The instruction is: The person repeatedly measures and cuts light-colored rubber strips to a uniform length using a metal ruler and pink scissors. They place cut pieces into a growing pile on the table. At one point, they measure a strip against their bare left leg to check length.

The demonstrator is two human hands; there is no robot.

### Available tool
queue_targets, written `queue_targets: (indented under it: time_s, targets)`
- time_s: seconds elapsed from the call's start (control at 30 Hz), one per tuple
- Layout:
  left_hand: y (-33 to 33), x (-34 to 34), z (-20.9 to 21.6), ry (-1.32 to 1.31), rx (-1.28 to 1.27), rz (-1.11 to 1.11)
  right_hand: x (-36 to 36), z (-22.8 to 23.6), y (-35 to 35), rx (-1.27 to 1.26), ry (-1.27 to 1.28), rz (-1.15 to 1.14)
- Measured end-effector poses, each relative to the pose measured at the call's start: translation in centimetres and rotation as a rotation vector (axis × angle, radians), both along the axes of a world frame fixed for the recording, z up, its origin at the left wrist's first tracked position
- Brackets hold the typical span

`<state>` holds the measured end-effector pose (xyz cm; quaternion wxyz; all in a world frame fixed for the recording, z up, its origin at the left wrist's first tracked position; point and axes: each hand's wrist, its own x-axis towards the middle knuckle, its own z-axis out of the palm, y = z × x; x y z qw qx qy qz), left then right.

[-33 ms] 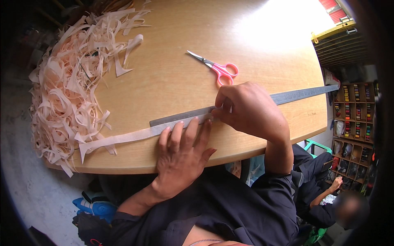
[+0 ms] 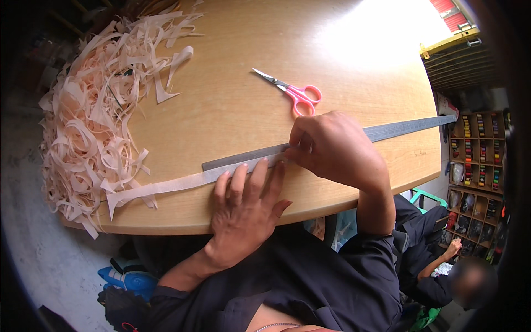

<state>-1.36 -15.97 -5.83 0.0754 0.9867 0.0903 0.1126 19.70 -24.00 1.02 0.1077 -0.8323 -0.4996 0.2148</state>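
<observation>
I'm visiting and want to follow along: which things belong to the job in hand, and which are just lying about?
In use:
pale strip, under the left grip
metal ruler, running along the strip

Lying about, apparently:
pink-handled scissors, untouched, though possibly a tool for this work
heap of pale strips
coloured spools, shelved at right

Parts of the ruler point(image 2: 406, 128) and pale strip point(image 2: 171, 185) invisible behind the hands point(image 2: 337, 148), co-worker's head point(image 2: 472, 282) blurry
</observation>
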Motion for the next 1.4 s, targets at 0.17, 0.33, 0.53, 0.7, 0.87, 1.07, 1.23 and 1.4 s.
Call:
queue_targets:
  time_s: [0.17,0.33,0.53,0.7,0.87,1.07,1.23,1.4]
  targets:
    - [0.5,0.2,0.1,-0.048,-0.085,0.008,0.2,-0.3,0.7,-0.019,0.03,-0.025]
    - [3.3,-1.5,0.5,-0.159,-0.288,0.068,0.0,-0.1,0.9,-0.036,0.073,-0.079]
    - [7.8,-4.7,0.3,-0.328,-0.223,0.229,0.2,-0.2,0.8,-0.02,0.134,-0.099]
    - [8.5,-4.9,0.3,-0.345,-0.218,0.232,0.4,-0.1,0.9,0.001,0.144,-0.08]
    - [8.7,-4.5,0.9,-0.291,-0.223,0.209,0.6,0.1,1.1,-0.041,0.183,-0.105]
    - [8.4,-4.2,0.8,-0.315,-0.223,0.236,0.6,0.0,1.0,-0.027,0.16,-0.084]
    - [8.3,-3.8,0.4,-0.337,-0.256,0.252,0.6,-0.2,0.9,0.012,0.174,-0.085]
    - [8.4,-3.7,0.8,-0.326,-0.282,0.249,0.6,0.0,1.1,-0.03,0.192,-0.101]
